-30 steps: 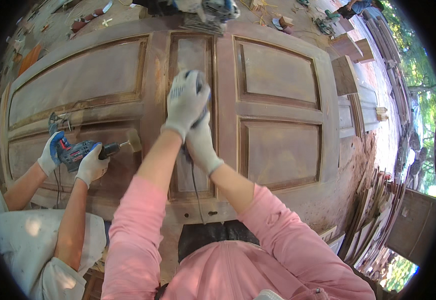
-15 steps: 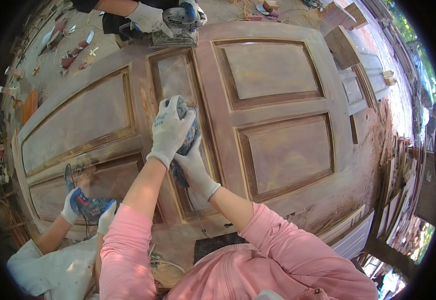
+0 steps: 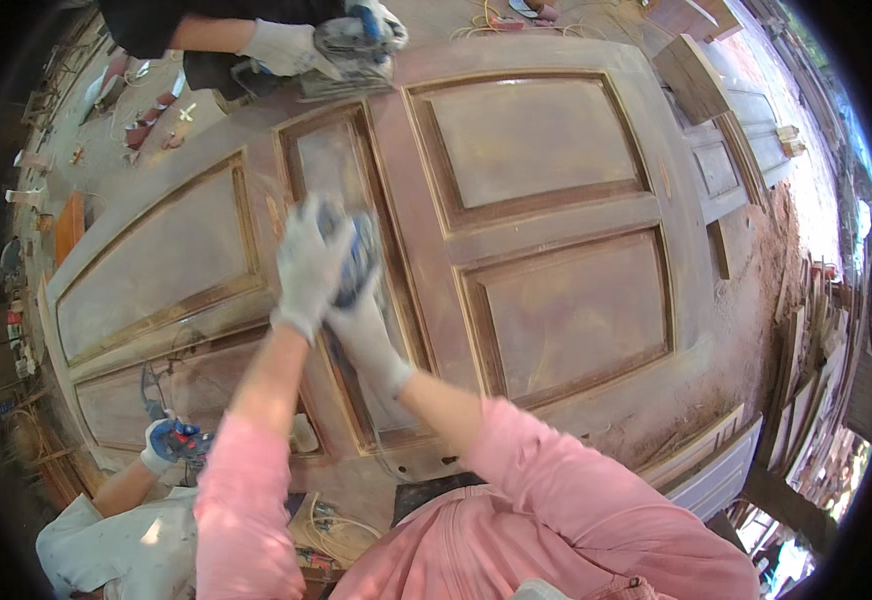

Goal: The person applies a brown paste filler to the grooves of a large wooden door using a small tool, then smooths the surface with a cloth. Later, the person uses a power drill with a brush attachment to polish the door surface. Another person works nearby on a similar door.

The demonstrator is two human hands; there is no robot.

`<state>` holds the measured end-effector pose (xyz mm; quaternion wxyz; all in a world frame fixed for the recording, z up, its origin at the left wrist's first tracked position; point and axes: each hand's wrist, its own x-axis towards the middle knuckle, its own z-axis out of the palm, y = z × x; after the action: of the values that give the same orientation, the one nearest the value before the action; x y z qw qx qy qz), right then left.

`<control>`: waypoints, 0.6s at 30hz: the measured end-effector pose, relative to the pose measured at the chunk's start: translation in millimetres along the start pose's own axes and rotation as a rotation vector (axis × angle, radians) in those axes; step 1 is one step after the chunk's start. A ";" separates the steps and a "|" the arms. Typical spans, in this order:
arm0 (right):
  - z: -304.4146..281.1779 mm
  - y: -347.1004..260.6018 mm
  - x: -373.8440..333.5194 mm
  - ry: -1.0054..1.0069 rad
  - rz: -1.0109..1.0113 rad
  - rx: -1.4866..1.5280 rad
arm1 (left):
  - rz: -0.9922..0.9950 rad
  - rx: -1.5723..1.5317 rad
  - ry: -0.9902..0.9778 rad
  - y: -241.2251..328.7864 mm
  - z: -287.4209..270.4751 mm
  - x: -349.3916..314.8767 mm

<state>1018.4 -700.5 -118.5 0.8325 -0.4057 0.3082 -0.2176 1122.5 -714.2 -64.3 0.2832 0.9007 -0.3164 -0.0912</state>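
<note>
A dusty blue-and-dark power sander is on the narrow upright panel in the middle of a brown wooden door. My left hand, in a pale work glove, is wrapped over the top of the sander. Below it, my right hand, gloved alike, is closed on the sander's near side. Motion blurs both hands and the tool, and the sander's underside is hidden. A thin cord trails down the panel below my hands.
At the far edge a co-worker's gloved hands hold another sander. Lower left, a second co-worker's gloved hand grips a red-and-blue tool. Wooden boards stand at right; white panels lean at lower right. Cables lie near me.
My two hands and the sander have moved slightly left across the narrow panel. The co-worker's tool at lower left has shifted and is now partly hidden behind my left arm. The whole view has shifted a little.
</note>
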 end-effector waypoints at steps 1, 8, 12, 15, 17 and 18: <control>-5.2 8.2 -24.3 0.013 0.081 -0.084 | -0.020 -0.001 -0.011 -0.7 0.7 -18.5; 20.2 -31.8 57.8 -0.013 0.050 -0.088 | 0.078 0.072 0.084 -15.2 -3.1 75.3; 32.8 -66.2 89.8 -0.088 0.190 -0.077 | -0.012 -0.014 0.121 -5.1 -17.3 109.0; -8.6 -24.5 56.1 -0.127 -0.030 0.292 | -0.074 -0.010 0.021 25.8 5.9 51.3; -22.3 -14.6 9.6 -0.001 0.126 0.009 | -0.079 -0.090 0.040 25.3 14.5 3.2; -24.5 -12.6 -5.3 0.026 0.147 -0.057 | -0.106 -0.112 0.004 29.9 10.2 -7.5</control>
<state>996.3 -717.7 -118.3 0.8304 -0.4025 0.3540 -0.1523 1097.6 -733.2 -55.8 0.3288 0.8991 -0.2620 -0.1220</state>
